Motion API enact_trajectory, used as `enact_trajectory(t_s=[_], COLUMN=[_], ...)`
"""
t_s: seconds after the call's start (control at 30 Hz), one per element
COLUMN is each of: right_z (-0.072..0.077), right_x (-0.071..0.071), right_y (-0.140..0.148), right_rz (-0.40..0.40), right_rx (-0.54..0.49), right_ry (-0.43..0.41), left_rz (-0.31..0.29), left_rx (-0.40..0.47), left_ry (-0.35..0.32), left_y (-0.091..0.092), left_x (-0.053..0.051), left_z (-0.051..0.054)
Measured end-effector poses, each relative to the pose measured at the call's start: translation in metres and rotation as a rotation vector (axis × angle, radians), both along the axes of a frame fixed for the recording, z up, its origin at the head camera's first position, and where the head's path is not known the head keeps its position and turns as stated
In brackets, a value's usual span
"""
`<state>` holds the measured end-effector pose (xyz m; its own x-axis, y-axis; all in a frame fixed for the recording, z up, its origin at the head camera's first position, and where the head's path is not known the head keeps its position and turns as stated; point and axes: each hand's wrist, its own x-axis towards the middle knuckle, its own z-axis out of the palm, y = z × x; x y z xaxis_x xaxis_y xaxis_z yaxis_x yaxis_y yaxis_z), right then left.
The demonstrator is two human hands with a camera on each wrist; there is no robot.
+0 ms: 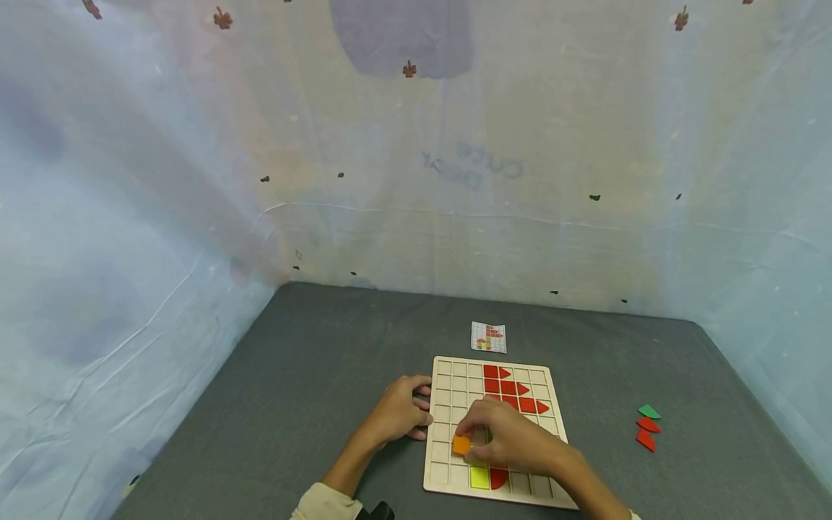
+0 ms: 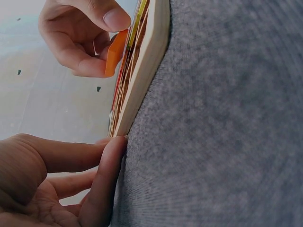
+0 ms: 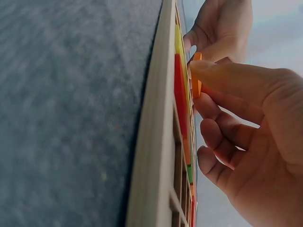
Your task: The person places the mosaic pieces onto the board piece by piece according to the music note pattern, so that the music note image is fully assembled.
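Note:
A wooden grid board (image 1: pixel 440 473) lies on the grey table. My left hand (image 1: pixel 398 412) holds its left edge, with thumb and fingertip meeting at the rim in the left wrist view. Over the lower left part of the board, my right hand (image 1: pixel 516 437) pinches an orange square tile (image 1: pixel 461 445) between thumb and finger. The tile (image 2: pixel 113 54) stands tilted close to the board's surface. Red square and pointed tiles (image 1: pixel 509 387) fill several cells in the upper rows. A yellow tile (image 1: pixel 479 477) and a rounded red tile (image 1: pixel 498 478) sit near the bottom; my right hand hides some cells.
Behind the board lies a small pattern card (image 1: pixel 488 337) printed with coloured shapes. To the right on the grey table (image 1: pixel 312 347) are a loose green piece (image 1: pixel 648 412) and two red pieces (image 1: pixel 646 440). A pale patterned curtain (image 1: pixel 403 245) encloses the table's back and sides.

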<state>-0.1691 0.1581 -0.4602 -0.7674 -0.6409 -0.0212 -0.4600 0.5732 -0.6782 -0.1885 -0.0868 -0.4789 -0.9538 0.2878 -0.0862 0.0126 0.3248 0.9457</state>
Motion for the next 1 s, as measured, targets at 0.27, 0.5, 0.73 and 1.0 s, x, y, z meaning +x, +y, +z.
enact_trajectory(t_s=[0.27,0.5,0.73,1.0], right_z=[-0.0012,-0.0030,-0.0034,-0.0022], right_x=[0.0001,0.0009,0.0007,0.0018], right_y=[-0.0012,-0.0029,-0.0049,-0.0046], right_rz=[0.017,0.032,0.030,0.030], right_rx=[-0.006,-0.005,0.005,-0.007], right_ry=[-0.003,-0.015,-0.031,-0.018], left_rz=[-0.009,-0.001,0.009,0.001], left_rx=[0.008,0.012,0.005,0.019], left_ry=[0.011,0.000,-0.012,-0.006], left_y=[-0.0010,-0.0010,-0.0001,-0.0011], left_x=[0.0001,-0.0007,-0.0009,-0.0004], left_z=[-0.0004,-0.0010,-0.0011,-0.0006])
